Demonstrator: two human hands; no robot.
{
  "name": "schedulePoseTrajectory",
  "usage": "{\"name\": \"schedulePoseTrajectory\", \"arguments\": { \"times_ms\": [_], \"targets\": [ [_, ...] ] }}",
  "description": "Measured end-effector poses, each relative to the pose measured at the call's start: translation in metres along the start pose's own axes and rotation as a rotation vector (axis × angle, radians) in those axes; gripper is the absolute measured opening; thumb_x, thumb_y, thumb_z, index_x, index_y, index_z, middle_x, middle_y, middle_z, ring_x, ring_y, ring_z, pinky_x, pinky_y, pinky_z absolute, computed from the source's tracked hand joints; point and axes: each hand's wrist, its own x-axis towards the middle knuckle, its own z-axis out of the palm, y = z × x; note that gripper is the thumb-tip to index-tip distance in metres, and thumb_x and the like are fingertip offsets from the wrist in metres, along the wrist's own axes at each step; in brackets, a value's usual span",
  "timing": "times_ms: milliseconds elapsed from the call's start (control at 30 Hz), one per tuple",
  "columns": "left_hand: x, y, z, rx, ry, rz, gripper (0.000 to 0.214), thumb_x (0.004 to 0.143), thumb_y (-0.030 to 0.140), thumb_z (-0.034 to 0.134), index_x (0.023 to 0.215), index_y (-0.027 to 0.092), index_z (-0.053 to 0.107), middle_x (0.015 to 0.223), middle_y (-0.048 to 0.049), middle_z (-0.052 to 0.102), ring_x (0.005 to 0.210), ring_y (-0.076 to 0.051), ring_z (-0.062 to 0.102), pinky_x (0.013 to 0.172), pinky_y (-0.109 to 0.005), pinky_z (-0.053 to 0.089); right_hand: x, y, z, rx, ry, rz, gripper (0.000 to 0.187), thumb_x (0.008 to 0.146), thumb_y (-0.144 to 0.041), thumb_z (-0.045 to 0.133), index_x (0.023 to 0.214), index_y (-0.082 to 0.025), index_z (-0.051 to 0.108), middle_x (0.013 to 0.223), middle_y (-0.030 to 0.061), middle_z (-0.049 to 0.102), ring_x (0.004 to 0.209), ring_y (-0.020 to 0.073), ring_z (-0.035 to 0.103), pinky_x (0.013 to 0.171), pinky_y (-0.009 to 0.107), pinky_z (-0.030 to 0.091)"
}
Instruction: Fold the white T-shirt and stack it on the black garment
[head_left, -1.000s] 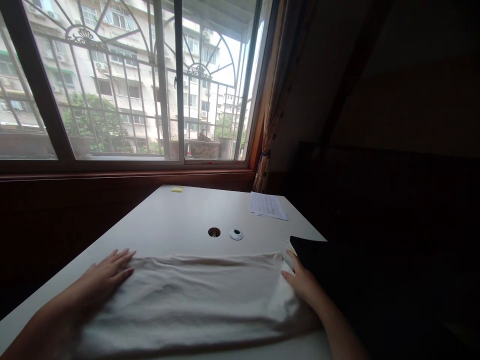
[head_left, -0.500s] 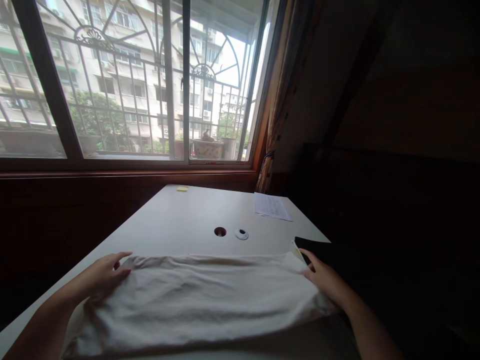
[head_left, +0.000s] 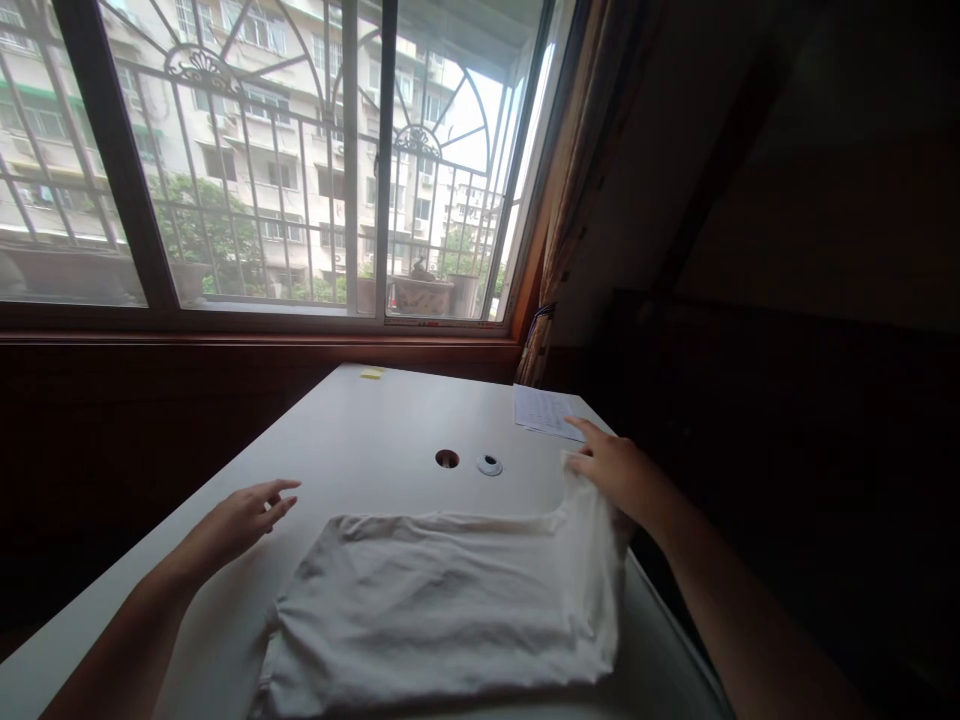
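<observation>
A white cloth, wrinkled and looking folded over on itself, lies across the near part of the white table. Its right end is raised, with the upper right corner held by my right hand. The index finger of that hand points out over the table while the thumb side grips the fabric. My left hand hovers over the table to the left of the cloth, fingers apart, touching nothing. The cloth's lower edge runs to the bottom of the view.
Behind the cloth, the table has a round cable hole with its loose ring cover beside it. Printed paper lies at the far right, a yellow sticky note at the far edge. A barred window and a tied curtain stand beyond.
My right hand has moved left and away from me, lifting the cloth's right end. My left hand has let go of the left end. The cloth now spans less width.
</observation>
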Motion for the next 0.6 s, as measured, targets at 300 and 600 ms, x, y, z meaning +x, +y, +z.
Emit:
{"name": "schedulePoseTrajectory", "arguments": {
  "times_ms": [300,600],
  "targets": [
    [-0.002,-0.009,0.008,0.079,0.075,0.046,0.05,0.092,0.057,0.048,0.122,0.023,0.069,0.102,-0.0076,0.075,0.092,-0.026,0.071,0.079,-0.031,0.052,-0.104,-0.136,0.001,0.609,-0.454,-0.584,0.055,0.1,-0.041,0.053,0.152,-0.038,0.037,0.12,0.003,0.071,0.073,0.0135,0.069,0.072,0.029,0.053],
    [-0.002,0.021,0.03,-0.078,0.051,0.246,0.044,0.099,0.051,0.046,0.125,0.022,0.067,0.108,-0.009,0.07,0.092,-0.023,0.069,0.08,-0.032,0.055,-0.124,-0.035,0.109,0.038,-0.265,-0.354,0.046,0.094,-0.03,0.055,0.141,-0.03,0.055,0.143,0.0081,0.054,0.124,0.0306,0.052,0.102,0.047,0.045]
  ]
}}
